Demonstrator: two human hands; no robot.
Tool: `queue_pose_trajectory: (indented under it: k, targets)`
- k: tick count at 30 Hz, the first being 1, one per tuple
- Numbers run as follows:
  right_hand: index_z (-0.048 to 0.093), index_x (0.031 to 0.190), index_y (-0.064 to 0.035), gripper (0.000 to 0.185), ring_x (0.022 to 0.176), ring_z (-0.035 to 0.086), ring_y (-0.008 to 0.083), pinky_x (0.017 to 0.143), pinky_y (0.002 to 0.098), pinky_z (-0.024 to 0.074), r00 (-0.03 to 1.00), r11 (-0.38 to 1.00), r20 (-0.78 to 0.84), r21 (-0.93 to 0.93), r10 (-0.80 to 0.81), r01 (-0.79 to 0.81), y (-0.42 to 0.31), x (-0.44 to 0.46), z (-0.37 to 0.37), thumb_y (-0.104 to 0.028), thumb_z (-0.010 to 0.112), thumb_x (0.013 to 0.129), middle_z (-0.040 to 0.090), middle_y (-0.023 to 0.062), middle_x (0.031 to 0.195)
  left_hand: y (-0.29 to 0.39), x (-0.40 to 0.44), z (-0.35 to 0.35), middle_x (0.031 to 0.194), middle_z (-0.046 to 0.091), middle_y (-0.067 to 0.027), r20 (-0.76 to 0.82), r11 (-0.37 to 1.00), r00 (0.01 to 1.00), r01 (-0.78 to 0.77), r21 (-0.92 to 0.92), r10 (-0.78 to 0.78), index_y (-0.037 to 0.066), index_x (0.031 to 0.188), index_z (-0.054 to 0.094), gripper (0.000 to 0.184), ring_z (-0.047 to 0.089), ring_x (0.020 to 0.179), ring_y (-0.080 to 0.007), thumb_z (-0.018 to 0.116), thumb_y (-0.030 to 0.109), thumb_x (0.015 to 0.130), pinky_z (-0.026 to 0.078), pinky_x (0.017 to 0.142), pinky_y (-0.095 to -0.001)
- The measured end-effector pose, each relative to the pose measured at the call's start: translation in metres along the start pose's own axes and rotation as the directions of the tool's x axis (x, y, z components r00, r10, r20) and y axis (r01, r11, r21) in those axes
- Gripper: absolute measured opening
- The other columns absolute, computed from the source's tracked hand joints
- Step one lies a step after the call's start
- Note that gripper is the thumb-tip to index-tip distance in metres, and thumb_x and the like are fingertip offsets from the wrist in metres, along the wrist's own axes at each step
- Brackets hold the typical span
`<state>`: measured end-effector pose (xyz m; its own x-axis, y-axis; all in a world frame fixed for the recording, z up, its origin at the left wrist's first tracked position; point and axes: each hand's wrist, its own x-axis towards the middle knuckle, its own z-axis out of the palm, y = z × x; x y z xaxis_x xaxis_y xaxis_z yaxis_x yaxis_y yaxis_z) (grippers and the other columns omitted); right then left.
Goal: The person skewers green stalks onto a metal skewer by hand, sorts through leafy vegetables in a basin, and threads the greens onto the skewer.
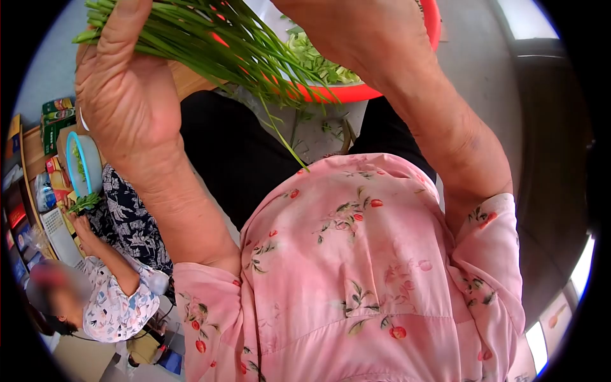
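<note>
A bundle of long green stalks [210,48] spreads from the upper left toward the middle, its cut ends at the left and thin leaf tips hanging right and down. My left hand [130,95] is wrapped round the bundle near the cut ends, thumb over the stalks. The right forearm reaches up past the top edge of the view; only the wrist side of my right hand [356,28] shows, and its fingers are out of sight. Between the arms, a red-rimmed basin [347,94] holds chopped pale green leaves [318,60].
Bits of green lie on the floor [305,130] below the basin. At the left another person [121,286] sits holding green leaves [84,204], near a blue-rimmed basin [71,162]. Shelves with boxes and packets [54,130] stand at the far left.
</note>
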<state>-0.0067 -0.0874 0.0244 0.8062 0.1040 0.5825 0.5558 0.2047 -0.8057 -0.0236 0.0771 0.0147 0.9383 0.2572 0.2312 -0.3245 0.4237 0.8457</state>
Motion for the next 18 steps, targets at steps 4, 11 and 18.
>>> queue_pose_trajectory:
  k: [4,11,18]
  targets:
    - [0.066,0.082,0.0081,0.024,0.051,0.052,0.0063,0.041,0.0234,0.0402,0.999,1.000,0.048,0.009,-0.018,0.017,0.013,0.004,-0.009,-0.015,0.061,0.086,0.063,0.0071,0.061,-0.001,0.003,-0.006,0.108,0.061,-0.0114,0.006,0.999,1.000,0.007,0.039,-0.008,-0.004,0.107,0.058,0.025,0.055,0.104,-0.0209,0.062,0.005,0.084,0.038,0.097,-0.0358]
    - [0.068,0.086,0.0004,0.022,0.056,0.055,0.0060,0.049,0.0196,0.0439,0.836,0.718,0.359,0.435,0.415,-0.543,0.014,0.007,-0.004,-0.021,0.063,0.087,0.065,0.0038,0.069,-0.016,-0.020,0.007,0.099,0.066,-0.0084,0.115,0.968,0.988,-0.126,0.216,0.102,0.000,0.108,0.060,0.032,0.062,0.088,-0.0175,0.064,0.022,0.085,0.049,0.078,-0.0295]
    - [0.068,0.090,-0.0043,0.012,0.075,0.064,0.0106,0.068,0.0233,0.0519,0.898,0.693,0.136,0.591,0.419,-0.413,0.047,-0.009,-0.043,-0.015,0.062,0.086,0.068,0.0061,0.085,-0.057,-0.059,-0.058,0.087,0.066,-0.0077,-0.343,0.943,0.891,0.330,0.039,-0.298,0.002,0.098,0.062,0.018,0.062,0.077,-0.0153,0.060,0.016,0.087,0.049,0.071,-0.0270]
